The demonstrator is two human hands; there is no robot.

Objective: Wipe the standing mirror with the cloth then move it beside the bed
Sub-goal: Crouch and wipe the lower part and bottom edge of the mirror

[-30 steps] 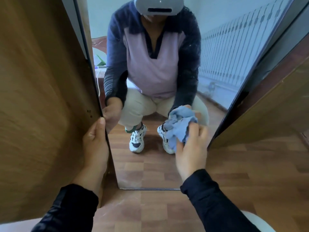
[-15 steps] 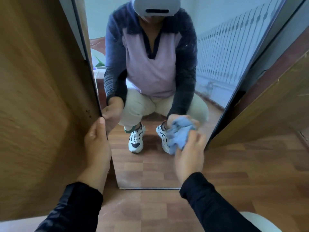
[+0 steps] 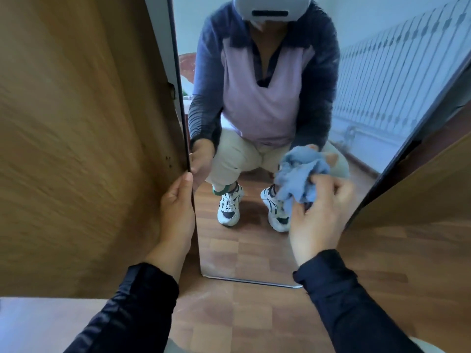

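Observation:
The tall standing mirror (image 3: 244, 250) rises from the wooden floor straight ahead, dark-framed, and shows a crouching person's reflection. My left hand (image 3: 178, 212) grips the mirror's left edge about a third of the way up, thumb on the frame. My right hand (image 3: 318, 212) holds a bunched light blue cloth (image 3: 298, 177) against the lower right of the glass. The cloth's reflection merges with it, so its far side is hard to separate.
A brown wooden panel (image 3: 76, 149) stands close on the left, touching the mirror's side. Another wooden panel (image 3: 420, 187) stands behind the mirror on the right. Wood-pattern floor (image 3: 229, 314) lies below. A radiator shows only as a reflection in the glass.
My right hand with the cloth dipped, then shifted slightly up and right on the glass. My left hand kept its grip on the mirror's edge.

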